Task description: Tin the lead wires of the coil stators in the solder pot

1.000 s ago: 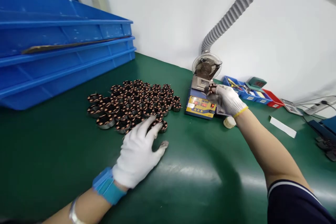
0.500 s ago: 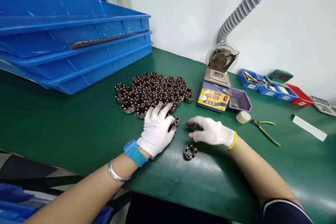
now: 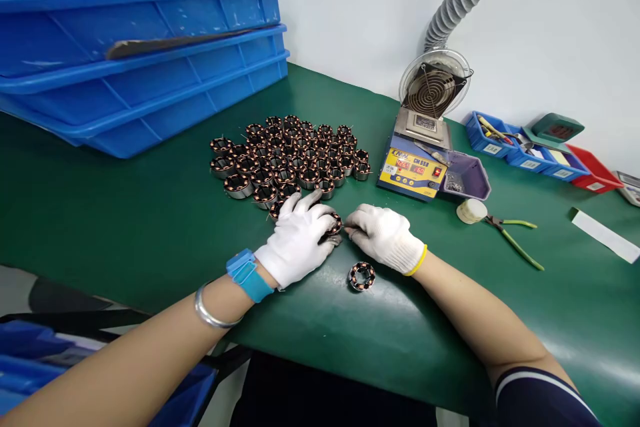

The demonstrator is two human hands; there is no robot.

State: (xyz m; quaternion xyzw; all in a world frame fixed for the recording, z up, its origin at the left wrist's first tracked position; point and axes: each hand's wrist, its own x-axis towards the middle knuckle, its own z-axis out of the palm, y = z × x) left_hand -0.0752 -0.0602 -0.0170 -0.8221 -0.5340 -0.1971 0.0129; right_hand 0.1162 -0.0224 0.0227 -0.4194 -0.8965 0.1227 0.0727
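Note:
Several copper-wound stator rings (image 3: 290,159) lie in a cluster on the green bench mat (image 3: 150,227). My left hand (image 3: 298,240), in a white glove with a blue wrist strap, rests on the cluster's near edge, fingers curled over one stator ring (image 3: 334,223). My right hand (image 3: 384,235), also gloved, meets that same ring from the right with its fingertips pinched at it. A single stator ring (image 3: 361,276) lies apart on the mat just below both hands.
Stacked blue trays (image 3: 125,67) fill the far left. A solder pot station (image 3: 415,167) with a fume fan (image 3: 434,90) and grey hose stands behind. Nearby are a purple tray (image 3: 467,180), tape roll (image 3: 471,211), green-handled pliers (image 3: 515,240), small parts bins (image 3: 525,150), a white strip (image 3: 605,235).
My right hand came back from the solder station, left one stator on the mat, then closed in on the ring under my left hand. My left hand curled at the cluster's edge.

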